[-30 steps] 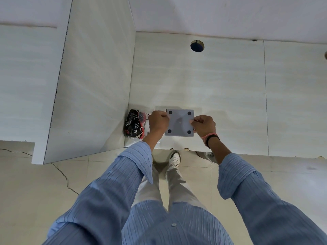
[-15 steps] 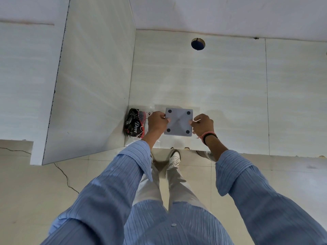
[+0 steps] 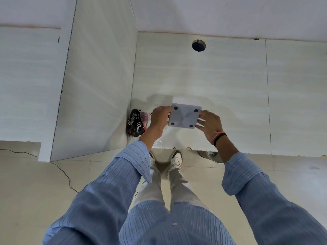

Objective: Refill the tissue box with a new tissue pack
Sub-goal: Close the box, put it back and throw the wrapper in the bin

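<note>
Head view shows my left hand (image 3: 160,117) and right hand (image 3: 208,123) clamped on opposite sides of the tissue box (image 3: 184,115), held bottom-up over the worktop (image 3: 230,103), I judge so its base can be opened. Just left lies the new tissue pack (image 3: 137,125), marked "Dove", within reach.
</note>
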